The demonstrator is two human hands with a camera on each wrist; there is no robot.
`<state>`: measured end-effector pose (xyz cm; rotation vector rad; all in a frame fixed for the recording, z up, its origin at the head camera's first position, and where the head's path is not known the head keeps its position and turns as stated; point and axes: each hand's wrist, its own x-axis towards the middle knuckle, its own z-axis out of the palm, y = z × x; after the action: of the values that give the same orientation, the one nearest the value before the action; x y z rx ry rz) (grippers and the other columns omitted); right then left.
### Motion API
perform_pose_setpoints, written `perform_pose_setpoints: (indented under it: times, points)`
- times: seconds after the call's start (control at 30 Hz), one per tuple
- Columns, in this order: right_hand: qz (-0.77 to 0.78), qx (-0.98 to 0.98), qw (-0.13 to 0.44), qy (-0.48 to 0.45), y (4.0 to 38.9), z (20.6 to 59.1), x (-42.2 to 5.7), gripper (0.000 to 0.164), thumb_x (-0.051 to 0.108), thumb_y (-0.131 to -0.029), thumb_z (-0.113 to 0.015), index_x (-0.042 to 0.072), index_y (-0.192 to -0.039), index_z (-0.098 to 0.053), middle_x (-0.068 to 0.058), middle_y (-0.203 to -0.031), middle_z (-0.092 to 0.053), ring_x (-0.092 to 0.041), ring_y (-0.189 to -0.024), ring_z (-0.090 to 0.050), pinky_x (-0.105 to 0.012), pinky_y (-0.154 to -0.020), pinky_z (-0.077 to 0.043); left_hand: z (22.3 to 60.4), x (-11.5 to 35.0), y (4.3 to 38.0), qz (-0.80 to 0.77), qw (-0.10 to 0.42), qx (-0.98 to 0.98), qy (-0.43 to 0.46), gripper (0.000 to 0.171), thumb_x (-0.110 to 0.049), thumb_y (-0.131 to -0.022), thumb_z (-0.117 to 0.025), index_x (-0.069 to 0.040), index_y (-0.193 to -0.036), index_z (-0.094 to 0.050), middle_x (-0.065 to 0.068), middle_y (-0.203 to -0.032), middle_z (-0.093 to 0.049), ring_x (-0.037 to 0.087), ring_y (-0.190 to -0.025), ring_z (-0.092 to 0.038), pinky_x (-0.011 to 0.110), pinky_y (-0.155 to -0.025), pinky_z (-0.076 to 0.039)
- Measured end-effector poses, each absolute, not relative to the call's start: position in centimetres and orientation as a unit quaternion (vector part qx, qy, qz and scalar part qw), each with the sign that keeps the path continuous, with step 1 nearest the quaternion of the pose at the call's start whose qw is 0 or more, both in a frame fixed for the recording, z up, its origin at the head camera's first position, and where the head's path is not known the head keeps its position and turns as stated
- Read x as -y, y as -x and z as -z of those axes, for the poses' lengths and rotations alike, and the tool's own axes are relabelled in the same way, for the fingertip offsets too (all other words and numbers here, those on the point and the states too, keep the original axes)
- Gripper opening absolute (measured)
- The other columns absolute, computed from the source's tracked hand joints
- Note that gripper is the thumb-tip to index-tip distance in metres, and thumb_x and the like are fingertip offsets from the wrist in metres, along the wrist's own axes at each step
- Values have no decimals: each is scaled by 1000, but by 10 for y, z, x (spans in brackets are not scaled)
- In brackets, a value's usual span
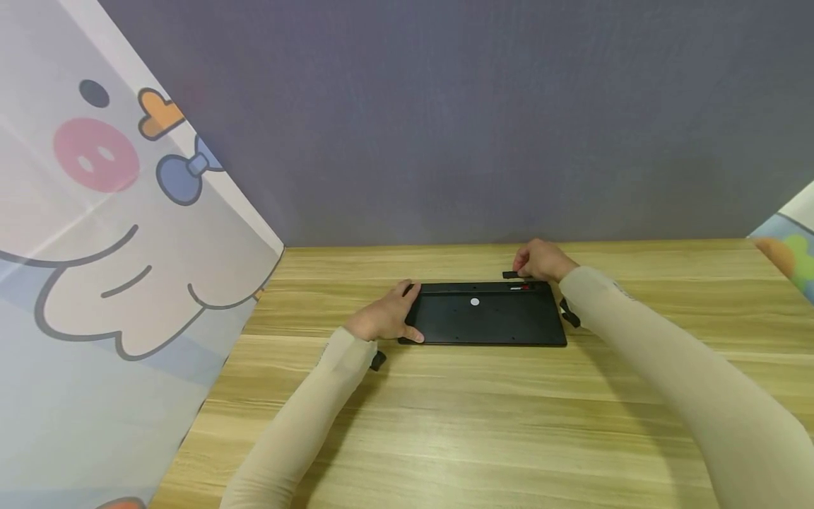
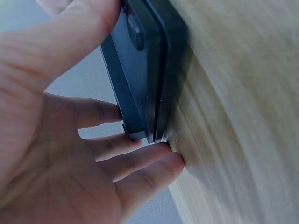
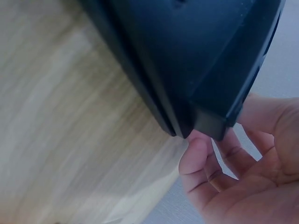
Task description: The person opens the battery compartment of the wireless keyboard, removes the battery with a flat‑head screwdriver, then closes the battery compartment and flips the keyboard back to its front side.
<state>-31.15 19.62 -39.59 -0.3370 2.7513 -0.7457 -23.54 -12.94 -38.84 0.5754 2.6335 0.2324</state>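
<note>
A black keyboard lies face down on the wooden table, a round white sticker on its underside. Near its far right corner an uncovered battery slot shows something red and white inside. My left hand grips the left end, thumb on the near side and fingers around the far corner. Just beyond the slot, my right hand pinches a small black strip that looks like the battery cover. In the right wrist view, the keyboard's end hides part of the fingers and the strip.
The wooden table stretches toward me and to both sides. A grey panel rises along its back edge, close behind my right hand. A wall with cartoon pictures borders the left side.
</note>
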Motion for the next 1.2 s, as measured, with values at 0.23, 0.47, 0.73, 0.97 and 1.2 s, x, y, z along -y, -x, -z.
perform_pose_setpoints:
  times: [0.23, 0.47, 0.73, 0.97, 1.2]
  points:
    - [259, -950, 130, 119, 312, 397, -196, 7, 3, -89, -64, 1, -94, -67, -12, -91, -64, -30, -85, -55, -43, -74, -46, 389, 129, 235, -79, 212, -952, -208, 109, -48, -76, -72, -14, -154, -4, 9, -157, 1, 27, -140, -16, 39, -101, -36]
    - [258, -949, 133, 122, 310, 393, -196, 3, 5, -89, -65, 3, -90, -67, -11, -90, -63, -28, -83, -55, -40, -71, -46, 389, 129, 235, -77, 210, -952, -209, 109, -48, -75, -72, -14, -154, -4, 10, -157, 1, 28, -140, -17, 39, -100, -37]
    - [271, -945, 140, 116, 309, 393, -197, 8, 7, -91, -63, 2, -96, -67, -14, -95, -63, -28, -83, -55, -38, -69, -46, 388, 129, 235, -83, 209, -951, -211, 109, -47, -76, -73, -13, -154, -5, 10, -157, 0, 29, -139, -20, 39, -99, -38]
    - [309, -935, 122, 125, 298, 385, -213, 28, 20, -94, -59, -3, -112, -61, -20, -107, -59, -33, -93, -56, -44, -73, -47, 390, 130, 235, -82, 211, -952, -207, 109, -48, -76, -72, -14, -154, -4, 9, -157, 1, 28, -139, -19, 39, -100, -38]
    - [290, -942, 121, 119, 280, 383, -247, 36, 23, -95, -57, -6, -116, -56, -23, -108, -57, -32, -91, -56, -44, -71, -47, 390, 129, 234, -85, 215, -952, -199, 108, -47, -76, -72, -15, -154, -3, 8, -158, 2, 28, -140, -19, 39, -99, -39]
